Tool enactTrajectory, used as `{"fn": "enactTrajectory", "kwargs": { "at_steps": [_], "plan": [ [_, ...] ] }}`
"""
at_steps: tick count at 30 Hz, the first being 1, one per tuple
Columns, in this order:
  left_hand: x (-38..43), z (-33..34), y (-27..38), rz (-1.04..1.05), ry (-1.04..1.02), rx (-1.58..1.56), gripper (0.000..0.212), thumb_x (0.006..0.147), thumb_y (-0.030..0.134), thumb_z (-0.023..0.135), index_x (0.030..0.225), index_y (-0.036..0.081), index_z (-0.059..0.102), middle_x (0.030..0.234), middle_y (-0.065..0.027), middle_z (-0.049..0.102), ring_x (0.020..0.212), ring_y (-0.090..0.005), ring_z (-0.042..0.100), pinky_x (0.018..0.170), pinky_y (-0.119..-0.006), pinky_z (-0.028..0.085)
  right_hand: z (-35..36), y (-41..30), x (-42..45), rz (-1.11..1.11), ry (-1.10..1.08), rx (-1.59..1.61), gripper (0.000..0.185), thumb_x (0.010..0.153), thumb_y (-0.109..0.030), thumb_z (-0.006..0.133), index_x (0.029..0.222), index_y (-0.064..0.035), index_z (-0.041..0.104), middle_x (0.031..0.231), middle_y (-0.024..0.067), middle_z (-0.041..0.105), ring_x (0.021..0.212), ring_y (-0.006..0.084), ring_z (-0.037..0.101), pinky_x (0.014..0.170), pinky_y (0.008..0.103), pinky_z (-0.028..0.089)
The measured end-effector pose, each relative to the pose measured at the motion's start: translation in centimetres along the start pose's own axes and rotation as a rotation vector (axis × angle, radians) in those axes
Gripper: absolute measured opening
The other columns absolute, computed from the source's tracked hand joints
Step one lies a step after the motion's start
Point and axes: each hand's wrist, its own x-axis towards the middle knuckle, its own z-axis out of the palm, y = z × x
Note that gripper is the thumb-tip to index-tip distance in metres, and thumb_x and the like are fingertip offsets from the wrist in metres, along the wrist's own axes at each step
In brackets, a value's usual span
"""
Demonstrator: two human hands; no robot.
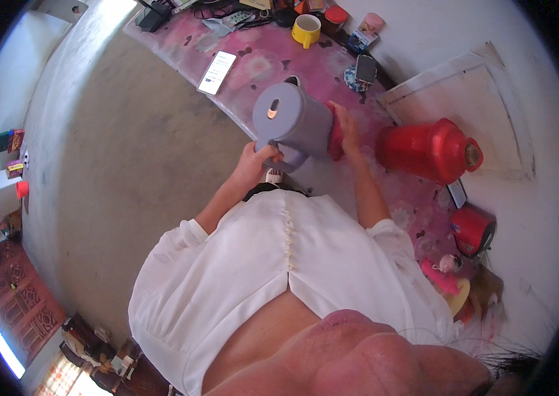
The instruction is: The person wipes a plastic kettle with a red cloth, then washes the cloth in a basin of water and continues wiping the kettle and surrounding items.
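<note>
A grey kettle (304, 119) with a flat round lid is held tilted in front of my body, over the edge of a table with a pink floral cover (259, 74). My left hand (259, 158) is closed around its handle. Against the kettle's bottom end is a red object (335, 131), and my right hand (346, 128) grips it; whether this is a cloth or a base is not clear. To the right of my right hand, a red vacuum flask (418, 151) with a stopper in its neck stands on the table.
A lit phone (217, 73) lies near the table's left edge. A yellow mug (306, 30), a red-lidded jar (335, 19) and black cables (210, 10) are at the far end. Along the wall are a dark device (366, 69) on a patterned item and a red container (471, 230).
</note>
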Motion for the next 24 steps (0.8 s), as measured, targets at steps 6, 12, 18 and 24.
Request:
{"fn": "enactTrajectory", "kwargs": {
  "at_steps": [6, 12, 18, 24],
  "plan": [
    [1.7, 1.0, 1.9, -0.057, 0.089, -0.254, 0.010, 0.086, 0.009, 0.056, 0.082, -0.001, 0.056, 0.073, -0.0083, 0.055, 0.076, -0.0227, 0.058, 0.079, -0.037, 0.048, 6.8, -7.2, -4.4, -0.461, 0.404, -0.631, 0.047, 0.098, -0.022, 0.046, 0.142, -0.0061, 0.044, 0.140, 0.0134, 0.051, 0.131, 0.0310, 0.046, 0.112, 0.0440, 0.027],
    [1.1, 1.2, 1.3, -0.055, 0.061, -0.177, 0.010, 0.085, 0.009, 0.056, 0.085, -0.001, 0.056, 0.076, -0.0089, 0.056, 0.076, -0.0222, 0.058, 0.079, -0.037, 0.048, -0.1, -4.6, 2.2, 0.156, -0.076, -0.036, 0.043, 0.100, -0.031, 0.046, 0.134, -0.0059, 0.056, 0.135, 0.0140, 0.056, 0.128, 0.0270, 0.049, 0.109, 0.0367, 0.033],
    [1.1, 1.2, 0.1, -0.010, 0.145, -0.215, 0.011, 0.086, 0.009, 0.057, 0.087, -0.001, 0.056, 0.075, -0.0093, 0.057, 0.076, -0.0218, 0.058, 0.079, -0.038, 0.048, 2.6, -4.7, -0.9, -0.079, 0.209, -0.154, 0.044, 0.100, -0.034, 0.046, 0.131, -0.0053, 0.058, 0.133, 0.0134, 0.058, 0.128, 0.0257, 0.050, 0.108, 0.0344, 0.034],
    [1.7, 1.9, 0.9, -0.011, 0.092, -0.278, 0.010, 0.086, 0.009, 0.057, 0.087, -0.001, 0.057, 0.074, -0.0091, 0.057, 0.076, -0.0225, 0.059, 0.076, -0.037, 0.048, 4.5, -4.1, -3.5, -0.471, 0.489, -0.595, 0.041, 0.100, -0.032, 0.046, 0.128, -0.0055, 0.061, 0.130, 0.0141, 0.060, 0.124, 0.0289, 0.052, 0.106, 0.0337, 0.036]
  ]
}}
